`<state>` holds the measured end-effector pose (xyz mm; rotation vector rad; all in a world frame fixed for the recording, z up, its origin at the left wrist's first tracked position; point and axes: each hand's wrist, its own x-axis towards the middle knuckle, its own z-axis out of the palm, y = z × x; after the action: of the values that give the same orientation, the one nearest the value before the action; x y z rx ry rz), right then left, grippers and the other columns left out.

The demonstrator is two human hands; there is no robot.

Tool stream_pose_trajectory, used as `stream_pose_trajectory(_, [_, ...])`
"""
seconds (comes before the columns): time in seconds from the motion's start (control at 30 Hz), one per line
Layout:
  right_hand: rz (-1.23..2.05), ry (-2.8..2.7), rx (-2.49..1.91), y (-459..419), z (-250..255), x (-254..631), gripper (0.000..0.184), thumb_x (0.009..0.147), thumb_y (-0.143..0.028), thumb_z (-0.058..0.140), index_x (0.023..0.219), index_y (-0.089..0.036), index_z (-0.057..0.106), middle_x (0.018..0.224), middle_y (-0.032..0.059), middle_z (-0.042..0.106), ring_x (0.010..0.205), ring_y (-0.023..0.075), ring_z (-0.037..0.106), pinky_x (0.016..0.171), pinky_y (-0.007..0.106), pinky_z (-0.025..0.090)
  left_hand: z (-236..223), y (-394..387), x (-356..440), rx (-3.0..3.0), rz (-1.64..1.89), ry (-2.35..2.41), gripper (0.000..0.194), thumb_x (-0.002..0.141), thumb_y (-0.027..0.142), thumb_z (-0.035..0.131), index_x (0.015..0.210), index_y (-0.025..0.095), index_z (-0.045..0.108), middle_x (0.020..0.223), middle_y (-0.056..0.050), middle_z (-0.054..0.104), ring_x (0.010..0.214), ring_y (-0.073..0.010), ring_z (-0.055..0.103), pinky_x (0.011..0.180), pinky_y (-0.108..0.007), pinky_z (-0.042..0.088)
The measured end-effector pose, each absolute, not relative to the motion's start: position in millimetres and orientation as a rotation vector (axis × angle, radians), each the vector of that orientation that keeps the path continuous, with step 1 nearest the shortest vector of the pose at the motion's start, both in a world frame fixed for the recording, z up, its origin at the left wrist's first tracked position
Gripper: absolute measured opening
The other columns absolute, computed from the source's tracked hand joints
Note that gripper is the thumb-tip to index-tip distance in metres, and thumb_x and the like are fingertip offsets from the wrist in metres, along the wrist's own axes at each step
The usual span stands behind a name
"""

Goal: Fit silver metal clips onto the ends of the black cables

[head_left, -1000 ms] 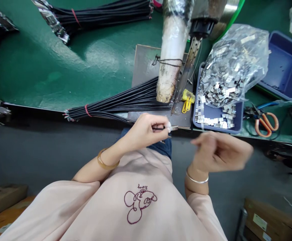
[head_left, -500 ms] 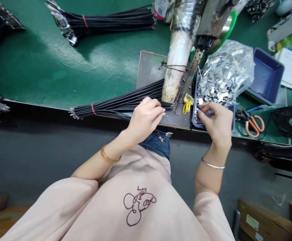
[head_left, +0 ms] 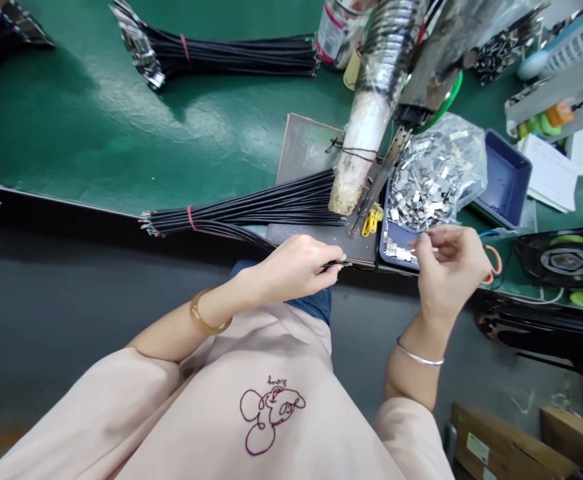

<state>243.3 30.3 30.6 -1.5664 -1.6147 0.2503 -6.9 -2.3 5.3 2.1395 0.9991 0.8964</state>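
Note:
My left hand (head_left: 296, 268) is closed on the end of a black cable (head_left: 332, 265) near the bench's front edge. Behind it, a bundle of black cables (head_left: 241, 203) lies fanned out, tied with a red band at its left end. My right hand (head_left: 449, 267) is pinched together over a shallow blue tray (head_left: 382, 250); what sits between its fingertips is too small to make out. Small silver metal connectors (head_left: 397, 251) lie in the tray. A clear plastic bag (head_left: 464, 157) of more silver metal pieces rests at the tray's back.
A dirty white tube (head_left: 356, 160) and a narrow metal bar (head_left: 379, 183) reach down over a grey board (head_left: 304, 143). Yellow clips (head_left: 370, 222) lie beside them. Further right are a second blue tray (head_left: 509, 177), orange-handled pliers (head_left: 494, 263) and a fan (head_left: 566, 260). Another cable bundle (head_left: 241, 55) lies behind.
My left hand has come down from the cable bundle toward the bench edge with a cable end in its grip. My right hand has shifted right and slightly back from the connectors.

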Motion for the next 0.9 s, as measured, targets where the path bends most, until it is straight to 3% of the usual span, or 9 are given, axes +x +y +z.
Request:
stream_pose_trajectory(0.1, [0.359, -1.514, -1.419, 6, 34, 219, 0.02, 0.08, -0.02, 0.075, 0.073, -0.02, 0.056, 0.087, 0.0011, 0.069, 0.062, 0.0121, 0.066, 0.055, 0.026, 0.052, 5, -1, 1, 1.861, 1.001, 1.097, 0.014, 0.082, 0.008, 0.054, 0.073, 0.014, 0.062, 0.053, 0.007, 0.041, 0.05, -0.0068, 0.03, 0.052, -0.022, 0.028])
stream_pose_trajectory(0.17, [0.508, -1.519, -1.307, -5, 30, 203, 0.02, 0.082, -0.019, 0.074, 0.072, -0.02, 0.057, 0.08, -0.0014, 0.069, 0.059, 0.011, 0.066, 0.055, 0.025, 0.055, 3, 1, 5, 1.627, 1.061, 1.11, 0.01, 0.082, 0.01, 0.056, 0.075, 0.014, 0.062, 0.055, 0.007, 0.041, 0.052, -0.0061, 0.033, 0.053, -0.02, 0.03])
stream_pose_trajectory(0.37, [0.36, -1.634, -1.223, -12, 0, 176, 0.007, 0.09, -0.02, 0.068, 0.083, -0.023, 0.068, 0.097, 0.0027, 0.076, 0.094, 0.0183, 0.074, 0.086, 0.039, 0.062, 1, 4, 6, 1.228, 1.047, 0.995, 0.012, 0.084, 0.021, 0.063, 0.076, 0.012, 0.063, 0.06, 0.003, 0.054, 0.054, -0.0065, 0.047, 0.054, -0.018, 0.04])
stream_pose_trajectory(0.53, [0.656, -1.58, -1.226, -9, -9, 172, 0.005, 0.09, -0.021, 0.069, 0.09, -0.024, 0.073, 0.1, 0.0027, 0.075, 0.093, 0.0159, 0.073, 0.074, 0.03, 0.063, 3, 4, 7, 1.229, 1.072, 0.985, 0.008, 0.08, 0.018, 0.067, 0.076, 0.011, 0.066, 0.064, 0.001, 0.06, 0.057, -0.0063, 0.05, 0.056, -0.017, 0.043])
stream_pose_trajectory(0.7, [0.832, -1.501, -1.183, -9, -10, 174, 0.006, 0.088, -0.019, 0.07, 0.088, -0.024, 0.074, 0.101, 0.0022, 0.075, 0.093, 0.0138, 0.073, 0.077, 0.026, 0.063, 2, 3, 7, 1.292, 1.067, 1.018, 0.012, 0.08, 0.02, 0.068, 0.073, 0.011, 0.068, 0.067, -0.001, 0.062, 0.06, -0.0075, 0.052, 0.058, -0.018, 0.043])
stream_pose_trajectory(0.9, [0.863, -1.511, -1.182, -10, -11, 178, 0.005, 0.089, -0.022, 0.07, 0.09, -0.025, 0.074, 0.102, 0.0032, 0.075, 0.094, 0.0157, 0.073, 0.077, 0.029, 0.064, 0, 3, 6, 1.36, 1.058, 1.044, 0.015, 0.082, 0.023, 0.068, 0.073, 0.01, 0.068, 0.068, -0.002, 0.062, 0.061, -0.0087, 0.052, 0.058, -0.02, 0.042])
